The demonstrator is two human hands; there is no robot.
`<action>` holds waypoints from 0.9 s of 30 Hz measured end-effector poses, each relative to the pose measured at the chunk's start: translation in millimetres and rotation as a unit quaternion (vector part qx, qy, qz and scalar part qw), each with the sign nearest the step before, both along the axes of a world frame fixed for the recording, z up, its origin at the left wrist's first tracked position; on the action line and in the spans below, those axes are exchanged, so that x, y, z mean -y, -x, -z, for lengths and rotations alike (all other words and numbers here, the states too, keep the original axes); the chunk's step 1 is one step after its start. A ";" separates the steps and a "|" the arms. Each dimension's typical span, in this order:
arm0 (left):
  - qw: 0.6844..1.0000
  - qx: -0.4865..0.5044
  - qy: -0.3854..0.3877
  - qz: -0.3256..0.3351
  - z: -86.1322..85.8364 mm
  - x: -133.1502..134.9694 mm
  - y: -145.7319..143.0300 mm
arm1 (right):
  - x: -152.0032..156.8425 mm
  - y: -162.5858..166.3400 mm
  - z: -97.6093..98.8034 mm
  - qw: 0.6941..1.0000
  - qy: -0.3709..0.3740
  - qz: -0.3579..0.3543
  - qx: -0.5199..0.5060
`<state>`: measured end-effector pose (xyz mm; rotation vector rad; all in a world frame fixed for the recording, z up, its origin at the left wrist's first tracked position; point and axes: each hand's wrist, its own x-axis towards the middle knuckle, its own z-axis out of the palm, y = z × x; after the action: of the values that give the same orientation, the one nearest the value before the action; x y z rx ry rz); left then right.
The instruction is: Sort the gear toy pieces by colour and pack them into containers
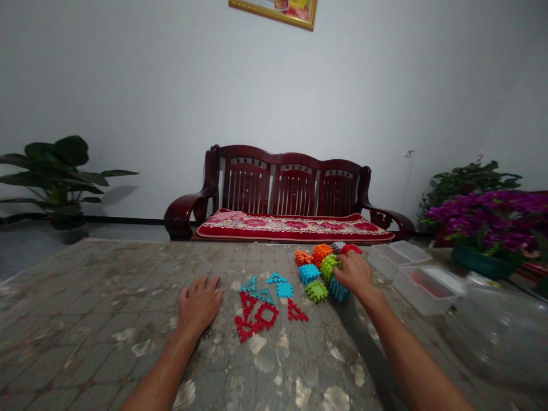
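On a flower-patterned desk (107, 297) before a wooden sofa (295, 191), with a green stack (329, 267) just left of the right hand (354, 270), well apart from the left hand (200, 302). Right grip curled onto the stack; cannot tell whether closed around it. Left grip flat, fingers spread, holding nothing, near red pieces (257, 326).

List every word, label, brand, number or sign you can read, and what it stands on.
No readable text anywhere.
Framed picture: cut off at the top, too blurred to make out lettering.
Coloured pieces: none visible.
Translucent boxes: none legible.
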<state>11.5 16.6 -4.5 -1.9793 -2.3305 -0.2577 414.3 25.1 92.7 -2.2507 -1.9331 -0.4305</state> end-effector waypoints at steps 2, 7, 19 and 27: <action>1.000 0.002 -0.001 0.001 1.6 -0.4 0.5 | -1.5 1.3 0.3 1.000 0.005 0.005 0.004; 1.000 0.004 -0.002 0.003 3.2 -0.6 0.9 | -6.6 5.3 4.4 1.000 0.012 0.013 -0.003; 1.000 0.013 -0.002 -0.005 -5.6 4.3 -4.1 | 6.0 44.0 15.0 0.992 -0.045 -0.082 -0.083; 1.000 0.016 0.001 0.000 -7.2 6.4 -4.7 | 28.9 132.9 62.2 0.955 0.037 -0.249 -0.154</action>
<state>16.2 10.2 2.7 -1.9912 -2.3496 -0.2890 281.4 -3.8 30.4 -1.6426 -2.2535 0.0572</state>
